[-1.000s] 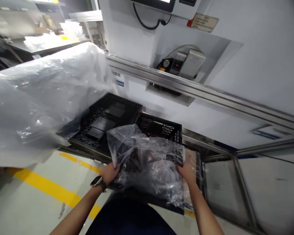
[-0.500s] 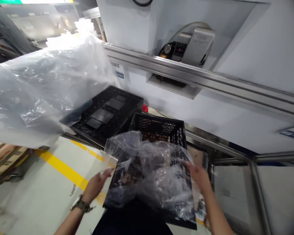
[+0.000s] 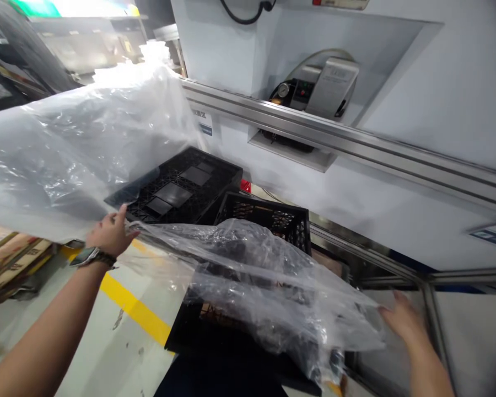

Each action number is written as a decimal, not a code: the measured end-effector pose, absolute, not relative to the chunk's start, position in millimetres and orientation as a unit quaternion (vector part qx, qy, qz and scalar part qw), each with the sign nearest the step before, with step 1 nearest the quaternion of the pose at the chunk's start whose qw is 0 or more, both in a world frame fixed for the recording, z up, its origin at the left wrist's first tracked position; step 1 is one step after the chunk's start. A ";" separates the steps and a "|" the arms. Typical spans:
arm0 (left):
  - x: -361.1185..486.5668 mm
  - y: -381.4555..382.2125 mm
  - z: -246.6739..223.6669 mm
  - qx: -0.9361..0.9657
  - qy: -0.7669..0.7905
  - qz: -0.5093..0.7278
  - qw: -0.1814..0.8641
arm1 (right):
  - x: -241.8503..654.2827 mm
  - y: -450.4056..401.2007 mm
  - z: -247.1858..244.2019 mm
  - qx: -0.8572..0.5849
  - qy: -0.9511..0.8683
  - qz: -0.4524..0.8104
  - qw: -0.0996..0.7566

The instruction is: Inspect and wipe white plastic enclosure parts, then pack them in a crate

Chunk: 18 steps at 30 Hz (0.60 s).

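A clear plastic bag (image 3: 248,275) is stretched wide across the top of an open black crate (image 3: 268,212) right in front of me. My left hand (image 3: 109,234), with a watch on its wrist, grips the bag's left end, close to the upturned black crate. Out at the right, my right hand (image 3: 405,317) pinches the bag's other end and is somewhat blurred. Through the film some brown surface shows low in the crate, too unclear to name.
An upturned black crate (image 3: 177,187) stands to the left, partly under a large sheet of clear plastic (image 3: 78,143). Behind runs a white machine wall with a metal rail (image 3: 273,113) and a pressure gauge (image 3: 283,90). Printed cartons (image 3: 12,259) lie at far left.
Both hands have moved apart, the left up and leftward, the right outward to the right. The bag went from bunched over the crate to pulled out wide between them.
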<state>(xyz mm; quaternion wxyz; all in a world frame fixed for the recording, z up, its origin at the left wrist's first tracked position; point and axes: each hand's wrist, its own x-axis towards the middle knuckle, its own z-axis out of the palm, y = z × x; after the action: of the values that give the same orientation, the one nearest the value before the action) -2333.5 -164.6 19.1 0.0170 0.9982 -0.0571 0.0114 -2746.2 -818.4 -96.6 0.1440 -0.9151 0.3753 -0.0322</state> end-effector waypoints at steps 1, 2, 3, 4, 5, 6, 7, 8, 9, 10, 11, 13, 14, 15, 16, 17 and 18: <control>-2335.5 -183.7 20.8 0.995 -0.097 0.021 0.012 | -2728.4 -807.9 -95.5 -0.926 0.343 -0.028 0.156; -2340.1 -205.5 20.8 0.989 -0.148 0.022 0.009 | -2709.4 -793.4 -94.2 -0.938 0.300 -0.022 0.173; -2346.5 -229.0 18.8 0.979 -0.203 0.013 0.009 | -2690.3 -776.0 -93.2 -0.950 0.244 -0.013 0.194; -2353.6 -252.6 14.9 0.964 -0.264 -0.001 0.009 | -2671.8 -757.5 -92.5 -0.961 0.155 0.023 0.228; -2360.0 -275.1 9.5 0.942 -0.335 -0.021 0.005 | -2654.6 -739.8 -92.7 -0.963 0.107 0.037 0.243; -2364.4 -295.2 3.2 0.919 -0.391 -0.047 0.001 | -2638.9 -725.0 -93.8 -0.963 0.081 0.045 0.253; -2365.3 -312.1 -3.3 0.907 -0.416 -0.058 0.000 | -2624.7 -714.9 -95.8 -0.961 0.067 0.051 0.262; -2361.9 -325.6 -9.4 0.899 -0.433 -0.066 -0.001 | -2611.8 -710.5 -98.6 -0.960 0.074 0.048 0.267; -2353.7 -336.0 -14.6 0.897 -0.436 -0.070 0.000 | -2599.5 -712.4 -101.9 -0.957 0.090 0.045 0.274; -2340.9 -344.0 -18.7 0.902 -0.427 -0.067 0.001 | -2587.4 -720.1 -105.1 -0.952 0.114 0.039 0.282; -2324.3 -350.7 -21.8 0.910 -0.411 -0.062 0.002 | -2574.6 -732.6 -107.9 -0.945 0.142 0.032 0.292; -2283.5 -364.2 -26.3 0.930 -0.365 -0.048 0.005 | -2545.5 -766.6 -111.8 -0.929 0.191 0.020 0.316; -2261.6 -372.4 -28.5 0.939 -0.342 -0.039 0.006 | -2528.8 -785.3 -113.2 -0.921 0.209 0.016 0.330; -2239.9 -382.0 -31.2 0.945 -0.325 -0.031 0.007 | -2510.9 -803.4 -114.6 -0.912 0.222 0.016 0.344; -2219.2 -392.6 -34.7 0.948 -0.317 -0.023 0.008 | -2492.2 -820.2 -116.6 -0.904 0.233 0.017 0.358; -2200.0 -403.8 -39.3 0.947 -0.319 -0.016 0.009 | -2473.3 -835.1 -119.6 -0.896 0.245 0.019 0.370; -2182.6 -414.9 -45.0 0.944 -0.328 -0.009 0.010 | -2454.9 -847.7 -123.9 -0.887 0.259 0.021 0.381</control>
<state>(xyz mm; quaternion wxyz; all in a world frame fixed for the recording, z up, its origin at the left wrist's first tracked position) -2182.6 -414.9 -45.0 0.0098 0.9445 -0.3284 -0.0089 -2454.9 -847.7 -123.9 0.3812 -0.8871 0.2592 0.0209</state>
